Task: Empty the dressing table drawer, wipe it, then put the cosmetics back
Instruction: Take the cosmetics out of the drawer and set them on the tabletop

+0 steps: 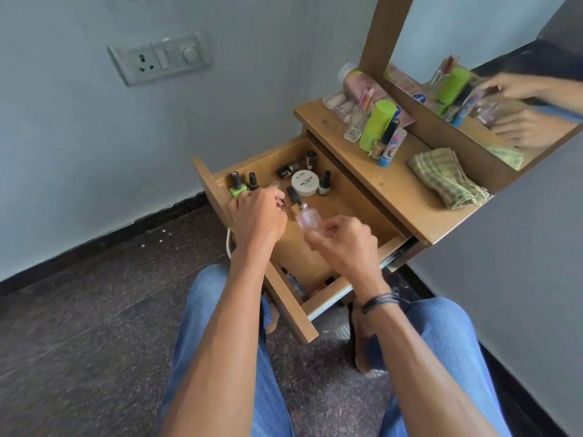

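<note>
- A clear bottle point(308, 219) is pinched in the right hand point(344, 244) above the open drawer point(353, 212).
- The left hand point(257, 216) is curled on a small pink thing point(280, 201) in the drawer, beside a green bottle point(237, 186).
- A jar point(304, 183) and more bottles are left inside; whether this is emptying or refilling cannot be told.
- Each bottle is best lifted straight, cap up, so neighbours are not knocked; the cloth point(448, 178) on the surface point(394, 187) should be kept free.

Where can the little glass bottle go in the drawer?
Bare drawer floor lies between the white jar and the near wall, beside the right hand holding the glass bottle. The tabletop is bare between the green can and the cloth. Around the green polish it is crowded.
</note>
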`<state>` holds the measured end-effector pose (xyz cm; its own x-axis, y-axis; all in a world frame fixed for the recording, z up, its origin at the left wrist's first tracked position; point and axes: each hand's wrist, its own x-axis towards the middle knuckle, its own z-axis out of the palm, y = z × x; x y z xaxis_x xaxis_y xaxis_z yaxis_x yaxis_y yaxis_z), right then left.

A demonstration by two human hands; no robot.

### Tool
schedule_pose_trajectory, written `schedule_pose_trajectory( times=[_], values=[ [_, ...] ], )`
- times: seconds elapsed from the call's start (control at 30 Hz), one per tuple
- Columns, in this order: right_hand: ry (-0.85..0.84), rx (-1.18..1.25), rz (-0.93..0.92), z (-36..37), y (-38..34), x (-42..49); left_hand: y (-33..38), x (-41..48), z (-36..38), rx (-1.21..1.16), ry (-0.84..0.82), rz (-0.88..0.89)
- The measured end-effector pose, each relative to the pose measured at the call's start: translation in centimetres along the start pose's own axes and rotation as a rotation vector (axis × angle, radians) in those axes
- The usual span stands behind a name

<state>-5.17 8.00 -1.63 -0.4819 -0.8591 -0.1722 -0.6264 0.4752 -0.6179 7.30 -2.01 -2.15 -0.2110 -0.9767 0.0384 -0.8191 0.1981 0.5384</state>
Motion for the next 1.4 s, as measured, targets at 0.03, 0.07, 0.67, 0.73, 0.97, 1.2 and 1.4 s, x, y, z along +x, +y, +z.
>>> schedule_pose_trajectory(
  times=[0.03,0.07,0.67,0.73,0.97,1.2,1.4],
  values=[
    [0.047,0.075,-0.028,-1.3,0.0,-0.2,0.1,0.1,0.0,-0.038,0.005,-0.014],
    [0.130,0.147,-0.064,-2.6,0.2,-0.4,0.1,0.2,-0.1,-0.068,0.013,-0.028],
    [0.635,0.266,0.036,-7.0,2.7,6.1,0.6,-0.2,0.4,0.039,0.006,0.000],
    [0.630,0.269,0.026,-7.1,2.7,6.1,0.7,-0.2,0.3,0.060,-0.005,0.005],
    [0.585,0.235,0.013,-7.0,3.3,5.6,2.7,1.8,2.0,0.096,-0.178,0.038],
    [0.614,0.404,0.000,-7.8,4.3,5.3,5.3,6.7,6.3,0.238,-0.279,0.061],
    [0.661,0.499,-0.034,-7.6,4.6,5.7,4.7,8.0,7.9,0.240,-0.198,0.078]
  ],
)
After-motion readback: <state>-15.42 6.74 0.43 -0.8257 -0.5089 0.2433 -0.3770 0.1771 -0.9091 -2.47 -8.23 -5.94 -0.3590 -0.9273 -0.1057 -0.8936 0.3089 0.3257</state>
